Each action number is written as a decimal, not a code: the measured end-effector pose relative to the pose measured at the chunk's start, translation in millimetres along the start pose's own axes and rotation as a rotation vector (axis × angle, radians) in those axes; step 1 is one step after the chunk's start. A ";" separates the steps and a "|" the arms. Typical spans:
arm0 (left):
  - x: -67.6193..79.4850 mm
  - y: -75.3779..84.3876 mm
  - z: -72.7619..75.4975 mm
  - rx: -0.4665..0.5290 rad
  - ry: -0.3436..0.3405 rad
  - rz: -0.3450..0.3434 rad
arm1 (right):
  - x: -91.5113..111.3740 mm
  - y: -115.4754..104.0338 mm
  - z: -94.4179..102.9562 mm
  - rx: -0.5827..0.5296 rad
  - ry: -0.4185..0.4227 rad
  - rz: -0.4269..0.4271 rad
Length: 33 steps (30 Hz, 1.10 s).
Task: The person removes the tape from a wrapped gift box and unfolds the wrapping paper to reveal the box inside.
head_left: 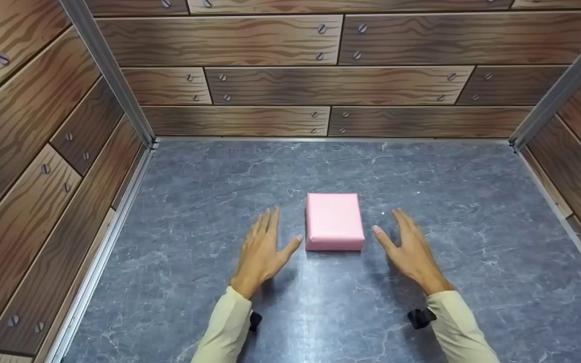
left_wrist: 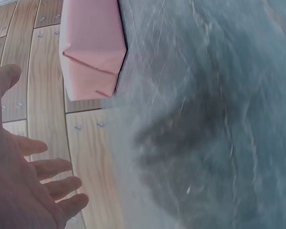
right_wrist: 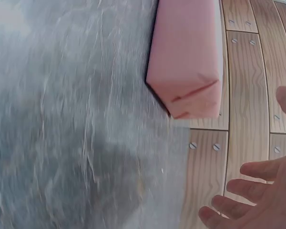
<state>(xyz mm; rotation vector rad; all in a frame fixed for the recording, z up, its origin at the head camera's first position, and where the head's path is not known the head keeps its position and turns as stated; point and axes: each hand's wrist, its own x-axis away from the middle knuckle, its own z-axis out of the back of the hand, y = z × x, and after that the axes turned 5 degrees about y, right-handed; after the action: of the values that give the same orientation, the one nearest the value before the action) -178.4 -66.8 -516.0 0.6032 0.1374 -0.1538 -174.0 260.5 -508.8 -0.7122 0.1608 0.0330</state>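
Note:
A box wrapped in pink paper [head_left: 333,219] lies flat on the grey marbled surface, near the middle of the head view. To its left is my left hand [head_left: 261,252], fingers extended and thumb pointing toward the box without touching it. On the other side my right hand [head_left: 411,249] holds nothing, its thumb also apart from the box. Folded paper on one end of the pink box [left_wrist: 93,71] shows in the left wrist view, beyond the spread left fingers [left_wrist: 52,168]. The opposite folded end appears in the right wrist view, with the right fingers [right_wrist: 248,191] spread nearby.
The marbled surface [head_left: 194,201] is bounded by wood-plank-patterned walls at the back [head_left: 270,85], left [head_left: 33,201] and right. Metal rails [head_left: 114,65] run along the corners and lower edges. A small black device [head_left: 421,318] sits at the right wrist, another at the left.

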 end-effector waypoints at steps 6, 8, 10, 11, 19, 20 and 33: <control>-3.2 1.6 -8.9 0.133 -0.068 0.054 | -4.5 -2.0 -12.8 -0.047 -0.008 -0.024; -4.9 2.9 -11.6 0.153 -0.087 0.063 | -6.0 -4.4 -16.4 -0.066 -0.012 -0.034; -6.9 3.8 -14.6 0.170 -0.099 0.062 | -7.8 -6.5 -19.8 -0.099 -0.023 -0.046; -7.7 4.7 -15.8 0.174 -0.103 0.063 | -8.8 -7.5 -21.2 -0.116 -0.028 -0.052; -14.7 13.4 -24.9 0.226 -0.145 0.075 | -14.9 -13.3 -28.2 -0.232 -0.076 -0.118; -15.5 14.2 -26.1 0.241 -0.150 0.081 | -15.4 -13.8 -29.0 -0.243 -0.080 -0.126; -20.6 21.0 -42.0 0.452 -0.145 0.141 | -21.7 -19.0 -41.7 -0.324 -0.081 -0.187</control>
<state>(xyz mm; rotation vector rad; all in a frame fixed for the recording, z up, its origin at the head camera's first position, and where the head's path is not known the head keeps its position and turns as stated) -198.2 -23.6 -535.0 1.0466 -0.0842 -0.0905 -199.4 219.5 -524.1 -1.0451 0.0102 -0.0925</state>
